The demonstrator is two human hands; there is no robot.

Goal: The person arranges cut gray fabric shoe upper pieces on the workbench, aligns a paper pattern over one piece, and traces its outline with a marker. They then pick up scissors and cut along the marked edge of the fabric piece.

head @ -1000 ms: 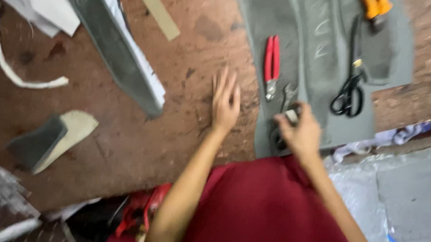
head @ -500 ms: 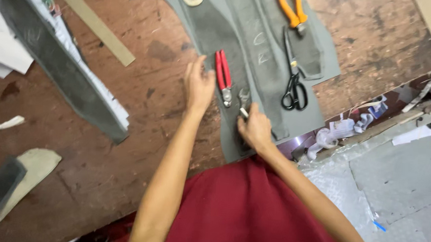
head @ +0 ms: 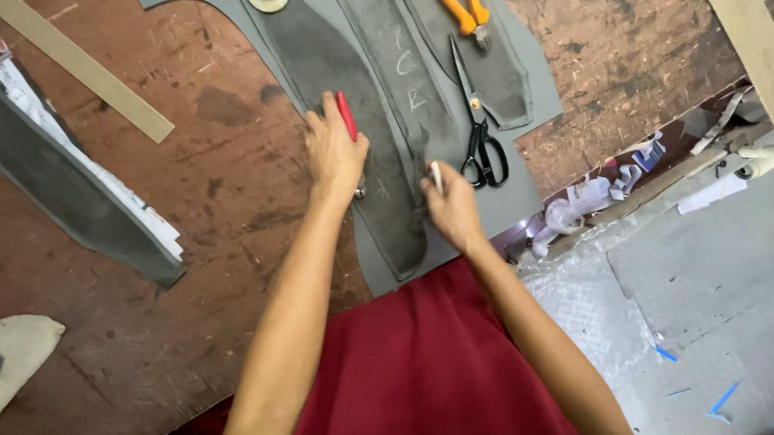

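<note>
Red-handled pliers (head: 346, 116) — under left hand (head: 333, 153)

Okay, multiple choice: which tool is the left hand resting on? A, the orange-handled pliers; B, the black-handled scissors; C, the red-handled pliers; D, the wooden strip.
C: the left hand covers the red-handled pliers, one red handle showing past its fingers.

Your left hand (head: 333, 153) lies over red-handled pliers (head: 346, 116) on the grey sheet (head: 530, 185). Your right hand (head: 451, 208) grips a small white marker (head: 436, 176) beside black scissors (head: 480, 134).
</note>
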